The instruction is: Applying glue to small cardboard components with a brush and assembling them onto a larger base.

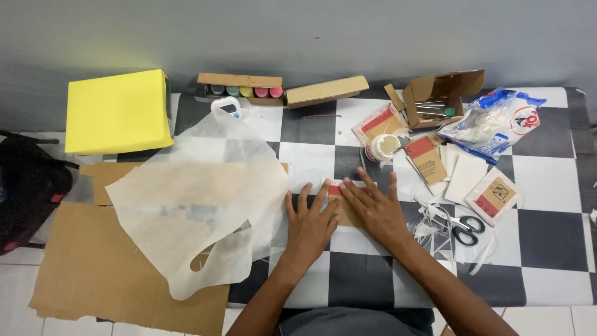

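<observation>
Looking down from my head camera, my left hand and my right hand both lie flat with fingers spread, gripping nothing, pressing on a small cardboard piece with a red stripe that sits on the checkered table right in front of me; the right hand partly overlaps the left over it. At the back edge a long open cardboard box holds a row of paint pots with grey, green, yellow, pink and red lids, and beside it lies a closed flat brown box. Further right a torn-open carton holds slim metal tools, too small for me to tell apart. A small round white jar stands just behind my right hand. To the far left a bright yellow box sits at the table's corner. A crumpled blue and white plastic bag lies at the right, with something pale inside. Around the jar lie flat brown cards with red bands, and one more with a red corner near a plain white card. Black-handled scissors rest among paper strips by my right wrist. A thin white non-woven bag spreads over big cardboard sheets on my left.
</observation>
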